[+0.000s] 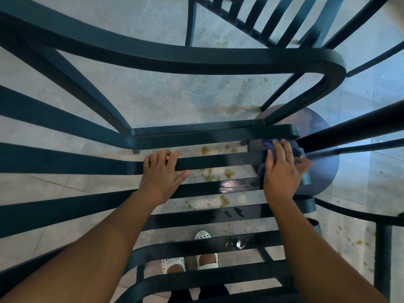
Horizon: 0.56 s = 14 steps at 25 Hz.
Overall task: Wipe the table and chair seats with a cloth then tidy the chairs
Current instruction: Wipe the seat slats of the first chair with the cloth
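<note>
On slatted chair seat [218, 165], right hand [282, 169] flat pressing cloth [293, 147], left hand [162, 171] fingers curled gripping crosswise slat

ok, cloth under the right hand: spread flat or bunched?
Bunched. The blue cloth shows crumpled folds around the right hand, which presses it on the slatted chair seat. The hand hides its middle.

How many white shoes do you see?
2: one white shoe under the slats at bottom center, the other white shoe just right of it. Slats partly hide both.
</note>
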Available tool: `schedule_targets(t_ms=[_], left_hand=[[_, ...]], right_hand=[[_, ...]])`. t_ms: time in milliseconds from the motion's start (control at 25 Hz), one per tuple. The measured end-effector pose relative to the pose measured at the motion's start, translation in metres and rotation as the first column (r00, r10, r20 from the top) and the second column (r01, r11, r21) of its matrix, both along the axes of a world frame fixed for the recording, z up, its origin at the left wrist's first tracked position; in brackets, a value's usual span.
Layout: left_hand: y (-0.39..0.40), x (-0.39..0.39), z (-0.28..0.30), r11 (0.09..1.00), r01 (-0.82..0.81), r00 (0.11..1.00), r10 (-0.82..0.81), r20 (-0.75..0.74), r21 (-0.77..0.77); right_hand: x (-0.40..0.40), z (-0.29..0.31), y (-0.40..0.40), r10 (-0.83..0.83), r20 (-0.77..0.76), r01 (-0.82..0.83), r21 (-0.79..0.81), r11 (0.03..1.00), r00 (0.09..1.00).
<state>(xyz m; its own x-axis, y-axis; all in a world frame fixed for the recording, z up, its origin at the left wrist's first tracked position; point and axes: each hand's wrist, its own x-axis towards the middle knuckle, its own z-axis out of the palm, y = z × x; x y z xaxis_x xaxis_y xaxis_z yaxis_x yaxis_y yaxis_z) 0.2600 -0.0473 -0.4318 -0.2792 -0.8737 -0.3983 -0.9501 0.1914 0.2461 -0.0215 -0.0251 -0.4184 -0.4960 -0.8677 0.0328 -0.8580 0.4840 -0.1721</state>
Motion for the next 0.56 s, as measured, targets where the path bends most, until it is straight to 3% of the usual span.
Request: schedule_targets(t_ms=[120,240,400,560], left_hand=[[0.017,0.007,-0.003,0.997,0.073,0.994,-0.073,0.079,0.004],[0.031,0.012,-0.001,0.993,0.114,0.986,-0.11,0.126,-0.023],[0.056,0.019,0.007,0.997,0.083,0.992,-0.083,0.091,0.003],[0.07,0.025,0.011,0.992,0.085,0.994,-0.091,0.061,0.091]], right_hand=[[0.008,0.015,-0.004,0.135,0.166,-0.117,-0.113,0.987,0.977],[0.044,0.032,0.01,0.234,0.355,-0.22,-0.078,0.972,0.905],[0.095,0.012,0.051,0.374,0.137,-0.396,0.213,0.893,0.917],[0.102,-0.003,0.066,0.531,0.043,-0.526,0.222,0.821,0.847]])
